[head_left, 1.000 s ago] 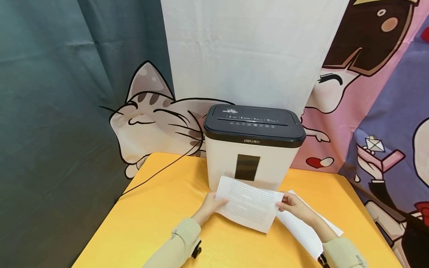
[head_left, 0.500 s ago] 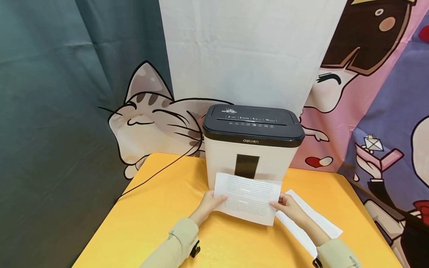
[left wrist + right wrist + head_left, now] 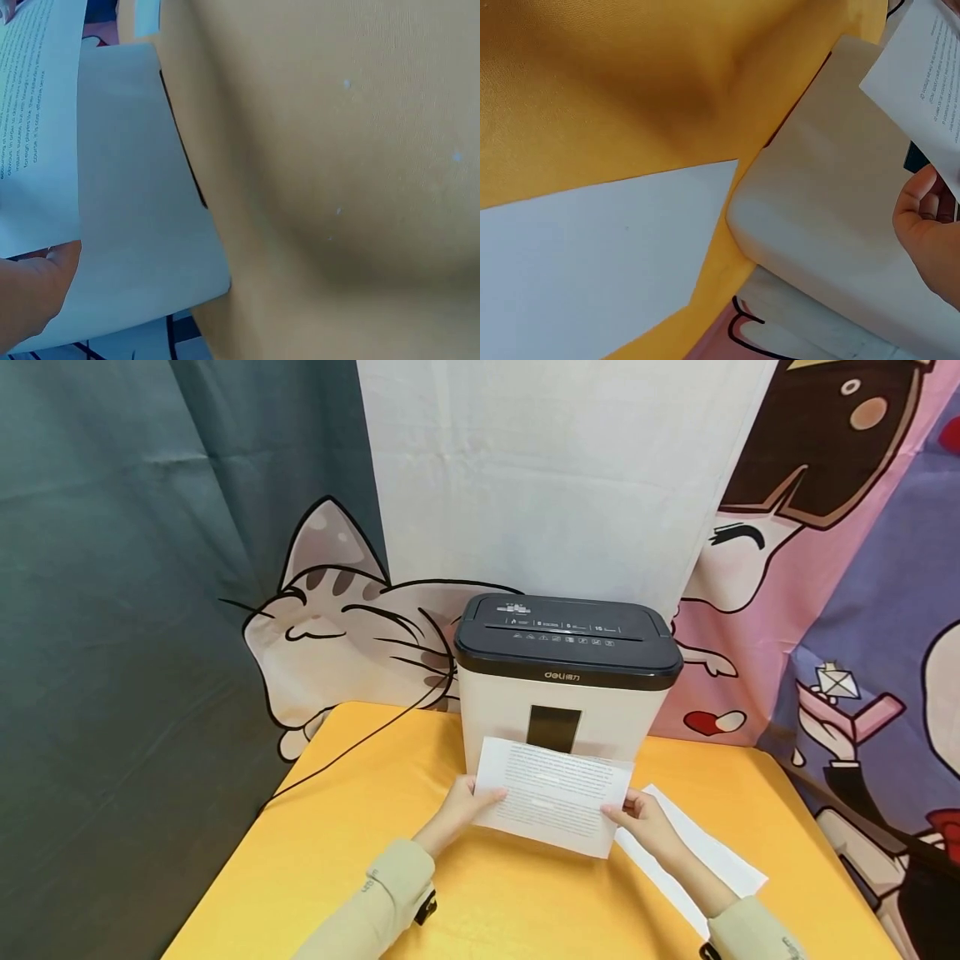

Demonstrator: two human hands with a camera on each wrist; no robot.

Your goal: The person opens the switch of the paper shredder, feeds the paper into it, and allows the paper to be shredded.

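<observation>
A printed sheet of paper [image 3: 555,797] is held up in front of the paper shredder [image 3: 491,710], covering the lower part of its white body. My left hand [image 3: 457,808] pinches the sheet's left edge, thumb on the printed face. At the opposite edge my right hand [image 3: 651,827] grips it the same way, its curled fingers partly behind the paper. The left wrist view shows that hand [image 3: 34,296] at the paper's lower edge [image 3: 41,202]. In the right wrist view the other hand [image 3: 934,232] holds the printed sheet [image 3: 922,97] beside the shredder's white side [image 3: 817,195].
White paper [image 3: 708,847] lies on the yellow table [image 3: 300,877], right of the shredder and partly under my right forearm. The shredder's dark lid has a long slot [image 3: 570,631]. A black cord [image 3: 352,747] runs along the table at left. Printed curtains [image 3: 570,468] hang behind.
Both hands have raised the sheet slightly, and it has come nearer to level, its lower right corner rising. The right hand has shifted a little left along it. The shredder has not moved.
</observation>
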